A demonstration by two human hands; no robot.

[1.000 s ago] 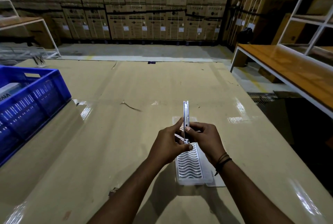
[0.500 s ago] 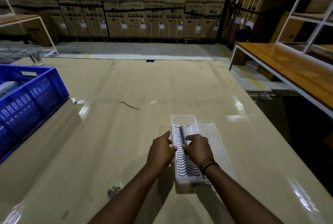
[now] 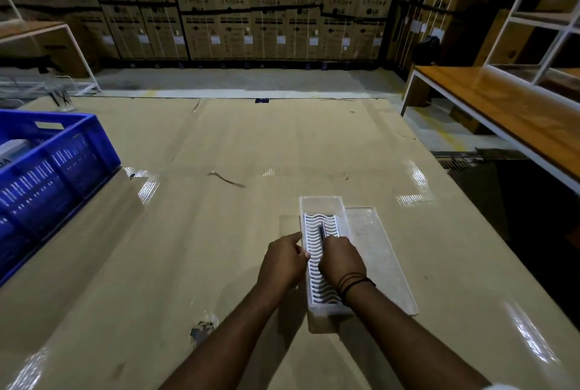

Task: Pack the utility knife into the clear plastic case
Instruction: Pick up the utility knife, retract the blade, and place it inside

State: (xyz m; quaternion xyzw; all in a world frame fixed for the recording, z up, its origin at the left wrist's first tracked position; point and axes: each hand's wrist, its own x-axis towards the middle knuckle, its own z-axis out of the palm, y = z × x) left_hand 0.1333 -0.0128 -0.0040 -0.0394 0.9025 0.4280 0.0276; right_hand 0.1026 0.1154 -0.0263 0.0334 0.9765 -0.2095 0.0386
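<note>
Head view: the knife [image 3: 322, 230] lies in the case [image 3: 320, 264] on the desk [image 3: 219, 248], right hand [image 3: 342, 259] fingers grasping its near end; left hand [image 3: 284, 262], fingers curled, touches the case's left wall.

The right hand [image 3: 342, 259] hides most of the utility knife [image 3: 322, 230]; the blue crate [image 3: 59, 157] is cut off left

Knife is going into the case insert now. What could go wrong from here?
1. The utility knife stands on edge in the wavy white insert; the right hand may leave it proud, so the lid lying beside might not close.
2. The left hand only touches the clear plastic case rim; pressing may slide it on the glossy table.
</note>
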